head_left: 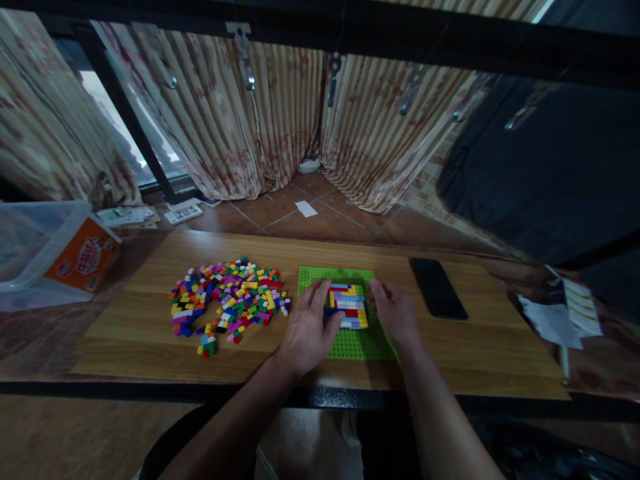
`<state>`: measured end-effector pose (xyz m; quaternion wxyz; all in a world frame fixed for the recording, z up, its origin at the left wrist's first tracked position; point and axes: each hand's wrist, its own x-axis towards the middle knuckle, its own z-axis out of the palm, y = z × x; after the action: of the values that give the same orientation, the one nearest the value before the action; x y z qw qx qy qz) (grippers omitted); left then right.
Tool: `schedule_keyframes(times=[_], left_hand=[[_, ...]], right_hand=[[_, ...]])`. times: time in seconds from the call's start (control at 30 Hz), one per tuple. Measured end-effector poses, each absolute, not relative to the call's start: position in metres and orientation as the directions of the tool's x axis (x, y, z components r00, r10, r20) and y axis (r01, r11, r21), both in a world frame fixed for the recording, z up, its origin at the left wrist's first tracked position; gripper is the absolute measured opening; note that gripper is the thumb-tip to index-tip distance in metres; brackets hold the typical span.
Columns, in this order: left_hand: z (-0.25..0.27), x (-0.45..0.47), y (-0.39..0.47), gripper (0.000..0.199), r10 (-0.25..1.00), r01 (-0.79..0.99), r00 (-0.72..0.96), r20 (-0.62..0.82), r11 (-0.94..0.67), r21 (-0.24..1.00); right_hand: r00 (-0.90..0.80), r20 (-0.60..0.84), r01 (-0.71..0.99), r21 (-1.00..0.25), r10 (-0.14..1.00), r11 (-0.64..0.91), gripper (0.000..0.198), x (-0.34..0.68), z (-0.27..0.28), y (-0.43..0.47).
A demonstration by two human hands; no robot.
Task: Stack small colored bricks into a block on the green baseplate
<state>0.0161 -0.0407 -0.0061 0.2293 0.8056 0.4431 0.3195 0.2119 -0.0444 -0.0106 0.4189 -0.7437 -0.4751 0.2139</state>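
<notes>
A flat build of toy bricks (349, 302) in yellow, red, white, lavender and blue sits on a green studded baseplate (345, 349) on the table. My left hand (306, 328) rests along the build's left side, with its fingers at the far left corner and its thumb at the near left part, gripping that edge. At the right side of the build, my right hand (394, 310) is closed, thumb and fingertips together. Whatever those fingertips may hold is too small or hidden to make out.
Left of the baseplate lies a spread pile of loose coloured bricks (240, 297). A black phone (438, 288) lies to the right on the wooden table (135, 333). Beyond the table's left end stands a clear plastic bin (45, 260); papers (553, 320) lie off its right end.
</notes>
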Motion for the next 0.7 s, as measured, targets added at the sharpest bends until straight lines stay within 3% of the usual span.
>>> schedule_keyframes(times=[0.17,0.7], left_hand=[[-0.010,0.018,-0.042,0.058,0.895,0.539,0.374,0.244,-0.424,0.728],[-0.013,0.024,-0.048,0.064,0.909,0.506,0.367,0.199,-0.374,0.777]], right_hand=[[0.411,0.071,0.550,-0.815,0.909,-0.185,0.049,0.201,-0.007,-0.043],[0.407,0.019,0.644,-0.715,0.913,-0.272,0.054,0.200,-0.016,-0.043]])
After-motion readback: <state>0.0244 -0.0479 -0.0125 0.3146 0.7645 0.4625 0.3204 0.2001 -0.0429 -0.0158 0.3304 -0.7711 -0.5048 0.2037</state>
